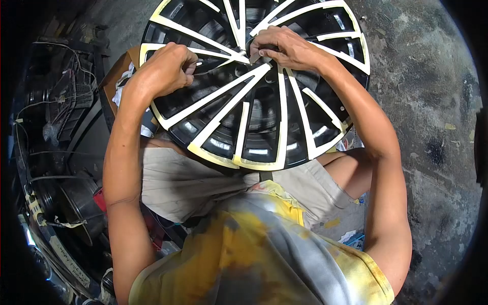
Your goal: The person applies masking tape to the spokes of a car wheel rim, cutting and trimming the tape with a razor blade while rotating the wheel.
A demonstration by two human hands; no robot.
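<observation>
A black multi-spoke car wheel rim (259, 109) lies face up above my lap, its spoke faces and parts of the outer edge covered with pale masking tape (216, 104). My left hand (173, 70) is over the left spokes, fingers closed on a slim, light, pointed thing that reaches toward the hub; its exact kind is unclear. Close to the hub, my right hand (285, 48) pinches a small end of masking tape between thumb and fingers. The right hand hides part of the centre and some upper-right spokes.
A cardboard box (108, 84) stands under the rim's left side. Cables, dark parts and a red object (99, 199) crowd the left. Worn concrete floor (432, 137) stretches along the right, with a small yellowish scrap (450, 126) on it.
</observation>
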